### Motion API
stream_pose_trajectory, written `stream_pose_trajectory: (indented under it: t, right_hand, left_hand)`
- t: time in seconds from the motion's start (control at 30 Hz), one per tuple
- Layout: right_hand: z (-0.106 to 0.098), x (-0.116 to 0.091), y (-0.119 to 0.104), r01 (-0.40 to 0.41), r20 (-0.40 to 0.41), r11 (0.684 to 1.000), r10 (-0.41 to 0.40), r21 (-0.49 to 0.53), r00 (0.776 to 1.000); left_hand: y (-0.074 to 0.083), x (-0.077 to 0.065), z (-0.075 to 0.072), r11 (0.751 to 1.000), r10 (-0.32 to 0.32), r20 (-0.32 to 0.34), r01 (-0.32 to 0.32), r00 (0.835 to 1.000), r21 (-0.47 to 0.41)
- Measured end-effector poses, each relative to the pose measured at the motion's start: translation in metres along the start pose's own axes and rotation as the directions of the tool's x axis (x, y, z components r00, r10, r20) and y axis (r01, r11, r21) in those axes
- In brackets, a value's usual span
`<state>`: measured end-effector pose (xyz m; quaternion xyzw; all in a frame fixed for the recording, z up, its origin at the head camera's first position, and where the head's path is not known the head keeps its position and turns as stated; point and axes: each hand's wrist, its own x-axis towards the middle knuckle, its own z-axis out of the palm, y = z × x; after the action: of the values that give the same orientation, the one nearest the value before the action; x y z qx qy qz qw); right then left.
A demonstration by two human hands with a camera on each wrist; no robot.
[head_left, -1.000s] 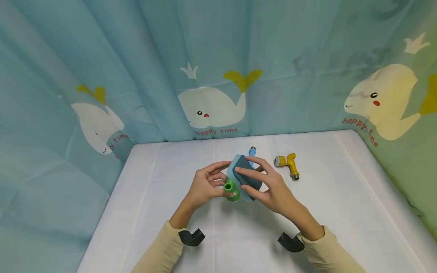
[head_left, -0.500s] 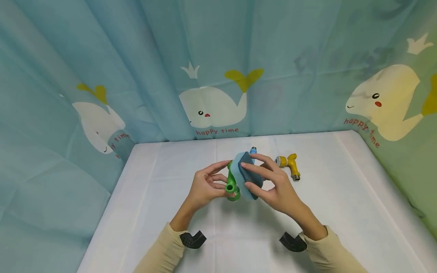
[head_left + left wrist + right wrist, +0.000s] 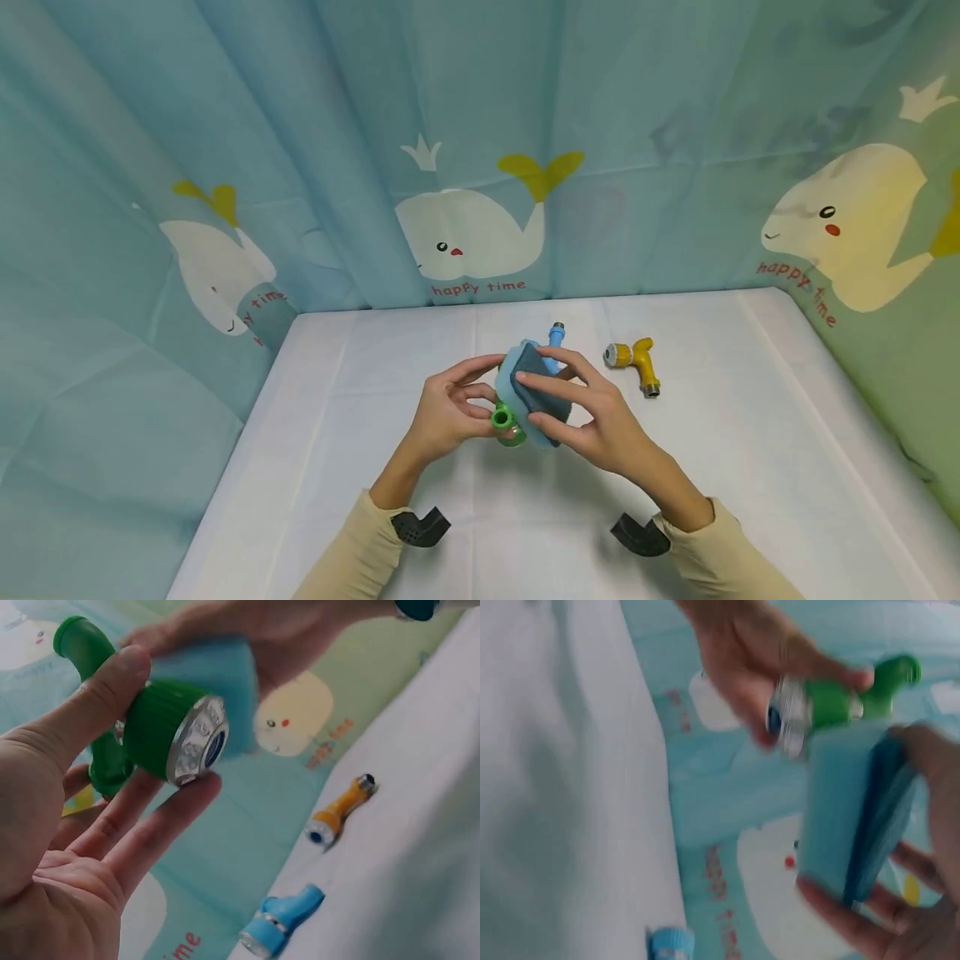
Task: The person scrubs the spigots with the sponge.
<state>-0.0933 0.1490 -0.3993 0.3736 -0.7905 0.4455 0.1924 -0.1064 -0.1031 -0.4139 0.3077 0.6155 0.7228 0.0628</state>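
Observation:
My left hand [image 3: 450, 408] holds a green plastic tap [image 3: 154, 731] between thumb and fingers, above the table. The tap has a ribbed green body, a clear and silver end and a curved spout. In my right hand [image 3: 596, 412] is a two-layer sponge [image 3: 536, 392], light blue with a dark blue scouring side, pinched between thumb and fingertips. The light blue face lies against the tap in the head view and covers part of it. In the left wrist view the sponge [image 3: 217, 690] is blurred, behind the tap.
A yellow tap [image 3: 641, 367] lies on the white table [image 3: 360, 467] right of my hands. Beyond the sponge lies a light blue tap [image 3: 556, 336], partly hidden. A blue curtain [image 3: 330, 167] with whale prints stands behind the table, and black mounts [image 3: 422, 527] sit at my wrists.
The sponge shifts right and upward along the green tap, then back left and down, tilting as it goes. My left hand keeps its hold on the tap almost in place.

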Motion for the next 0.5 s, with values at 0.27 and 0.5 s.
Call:
stream_pose_trajectory:
  t: [0.27,0.5]
  right_hand:
    - [0.001,0.001,-0.013,0.000,0.015,0.996,-0.001,0.087,1.000]
    - [0.005,-0.001,-0.007,-0.047,0.002,0.998,0.047,-0.039,0.999]
  left_hand:
    - [-0.002,0.001,-0.003,1.000,0.008,-0.039,-0.009,0.999,-0.006]
    - [-0.001,-0.002,-0.003,1.000,0.003,-0.030,-0.003,1.000,-0.003]
